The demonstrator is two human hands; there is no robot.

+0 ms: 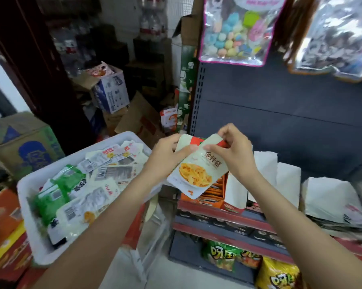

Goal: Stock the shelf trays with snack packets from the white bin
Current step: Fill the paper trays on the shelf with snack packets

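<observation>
- Both hands hold a small stack of flat, glossy white snack packets [196, 170] printed with an orange noodle-like dish, in mid-air just above the orange cardboard shelf tray [214, 193].
- The left hand [165, 155] grips the stack from its 9 o'clock edge, thumb laid across the front packet.
- The right hand [232, 151] pinches the top corner at about 1 o'clock, thumb and fingers clamped on the film.
- The white plastic bin [29, 184], at 8 o'clock from the hands, is heaped with more white and green packets.
- White paper-fronted packs [265, 170] stand in the shelf row at 3 o'clock from the held stack.
- Judged by look, the packets are light, soft and limp, with slick film that could let one slide off another; the sealed edges look like the firmest hold, squeezing the filled middle the riskiest.
</observation>
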